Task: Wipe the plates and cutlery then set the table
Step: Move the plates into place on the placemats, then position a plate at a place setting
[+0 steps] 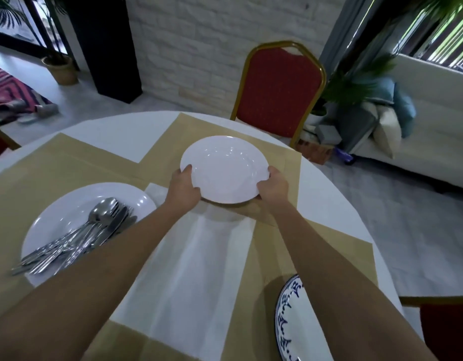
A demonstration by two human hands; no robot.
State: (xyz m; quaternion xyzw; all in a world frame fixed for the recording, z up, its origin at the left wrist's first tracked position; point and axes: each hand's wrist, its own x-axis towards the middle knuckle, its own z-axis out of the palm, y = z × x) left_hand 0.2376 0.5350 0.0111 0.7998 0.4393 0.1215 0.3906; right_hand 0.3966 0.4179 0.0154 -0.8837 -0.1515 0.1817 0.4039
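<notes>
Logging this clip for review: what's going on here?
A person holds a white plate by its rim, left hand on one side and right hand on the other, over the tan mat at the table's far side, before a red chair. Near left, a second white plate carries a pile of cutlery. A white cloth lies beneath the arms, and a blue-patterned plate sits near right.

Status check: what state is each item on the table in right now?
Plain white round plate: lifted, left hand and right hand gripping its rim.
Second white plate: flat on table, holding cutlery.
Steel cutlery: piled on that plate.
Blue-patterned plate: flat on table, partly out of frame.
White cloth: spread flat under the arms.
</notes>
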